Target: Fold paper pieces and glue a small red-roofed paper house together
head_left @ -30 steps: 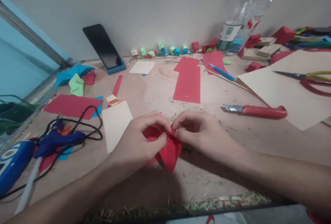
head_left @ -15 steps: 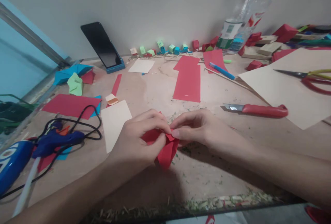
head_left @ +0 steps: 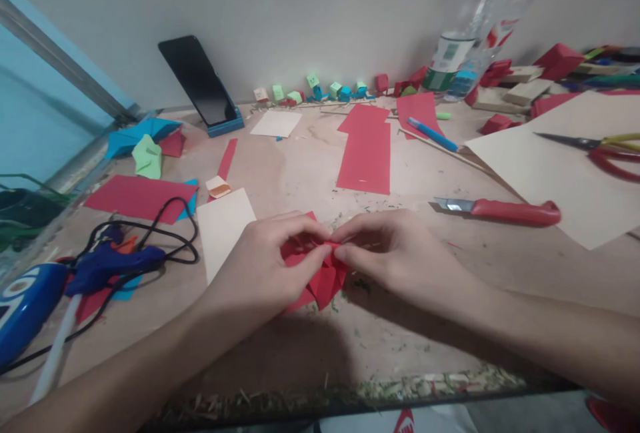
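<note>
A folded piece of red paper (head_left: 327, 283) is held between both hands, just above the near part of the table. My left hand (head_left: 280, 259) pinches its top edge with thumb and forefinger, and part of the paper shows through the gap inside that grip. My right hand (head_left: 390, 249) pinches the same edge close beside the left fingertips. Creased flaps hang below the thumbs; the far side of the paper is hidden. A cream sheet (head_left: 227, 229) lies just left of my left hand, and a red-handled cutter knife (head_left: 515, 211) lies beyond my right forearm.
On the left lie a blue glue gun (head_left: 113, 263) and its black cord. A phone (head_left: 200, 83) leans in a blue stand. Red paper sheets (head_left: 367, 156), small paper cubes (head_left: 313, 81), clear bottles (head_left: 450, 59) and scissors (head_left: 600, 146) lie or stand farther back.
The red paper has turned and spread wider, with more of it showing on the left below my hand. My thumbs have shifted along its top edge; both hands keep their pinch.
</note>
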The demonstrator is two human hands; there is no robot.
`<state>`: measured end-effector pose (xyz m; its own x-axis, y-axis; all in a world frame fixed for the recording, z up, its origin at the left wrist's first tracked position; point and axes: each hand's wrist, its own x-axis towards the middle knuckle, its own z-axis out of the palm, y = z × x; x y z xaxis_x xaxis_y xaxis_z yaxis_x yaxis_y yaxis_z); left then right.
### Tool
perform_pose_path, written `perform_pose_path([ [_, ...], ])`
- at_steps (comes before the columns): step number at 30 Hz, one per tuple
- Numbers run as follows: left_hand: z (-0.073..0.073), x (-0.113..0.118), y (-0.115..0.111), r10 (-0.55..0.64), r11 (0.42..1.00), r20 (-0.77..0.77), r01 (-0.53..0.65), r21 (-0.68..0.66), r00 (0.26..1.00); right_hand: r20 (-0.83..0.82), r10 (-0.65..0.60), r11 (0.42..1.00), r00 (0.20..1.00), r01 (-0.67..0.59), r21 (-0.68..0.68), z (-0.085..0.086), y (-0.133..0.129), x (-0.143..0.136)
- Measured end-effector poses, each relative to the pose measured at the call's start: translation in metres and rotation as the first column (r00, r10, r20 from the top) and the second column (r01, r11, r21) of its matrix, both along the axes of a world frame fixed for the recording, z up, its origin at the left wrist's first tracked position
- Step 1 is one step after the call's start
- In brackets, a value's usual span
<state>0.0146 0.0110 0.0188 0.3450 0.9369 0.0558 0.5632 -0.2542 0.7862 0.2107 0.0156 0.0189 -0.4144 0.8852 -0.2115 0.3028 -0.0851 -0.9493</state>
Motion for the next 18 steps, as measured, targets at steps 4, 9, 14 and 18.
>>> perform_pose_path([
  [4, 0.0002, -0.0045, 0.0016, -0.085, 0.992, -0.100, 0.094, 0.088, 0.991, 0.022, 0.015, 1.000, 1.000, -0.016, 0.020, -0.0033, -0.0006, 0.0002],
  [9, 0.0003, -0.0064, 0.0026, -0.138, 0.983, -0.192, 0.159, 0.097, 0.972, 0.167, 0.090, 0.987, 0.982, -0.110, 0.118, 0.0001, 0.0000, 0.0024],
  [14, -0.0025, -0.0029, 0.0005, -0.158, 0.977, -0.313, 0.193, 0.087, 0.936, 0.378, 0.117, 0.932, 0.918, -0.233, 0.278, 0.0051, -0.0004, 0.0037],
  [18, -0.0005, -0.0007, 0.0001, -0.154, 0.977, -0.419, 0.200, 0.068, 0.895, 0.465, 0.151, 0.861, 0.872, -0.347, 0.371, 0.0056, 0.0001, 0.0023],
])
